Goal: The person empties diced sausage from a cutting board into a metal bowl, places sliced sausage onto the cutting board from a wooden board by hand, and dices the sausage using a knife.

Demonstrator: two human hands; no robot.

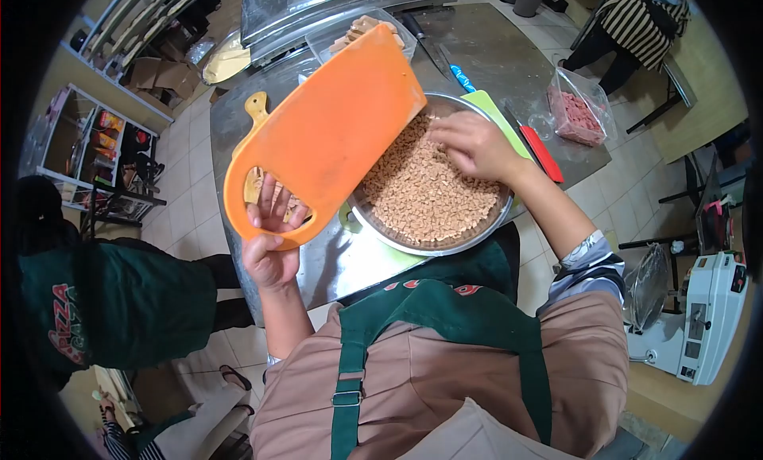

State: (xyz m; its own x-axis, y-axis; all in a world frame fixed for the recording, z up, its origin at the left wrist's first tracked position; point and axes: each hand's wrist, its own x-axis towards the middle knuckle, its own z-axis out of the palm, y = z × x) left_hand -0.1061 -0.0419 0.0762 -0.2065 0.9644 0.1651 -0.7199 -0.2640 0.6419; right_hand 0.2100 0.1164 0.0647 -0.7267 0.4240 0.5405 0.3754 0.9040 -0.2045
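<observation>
My left hand [274, 245] grips an orange cutting board [334, 126] through its handle hole, fingers passing into the opening and thumb on the rim. The board is tilted, its far corner raised and its right edge over a round metal bowl [429, 249]. Small tan diced pieces [433, 190] fill much of the bowl. Above them, close to the board's right edge, is my right hand [477, 146], its fingers bent and pressed together, slightly blurred. Whether any pieces are in its fingers is hidden. A light green board [497, 118] lies partly under the bowl.
Behind the orange board stands a clear container [318, 42] of tan pieces. A knife with a blue handle [461, 78], a red-handled knife [542, 154] and a clear container of pink pieces [579, 118] lie on the metal table [509, 42]. Other people stand left and at upper right.
</observation>
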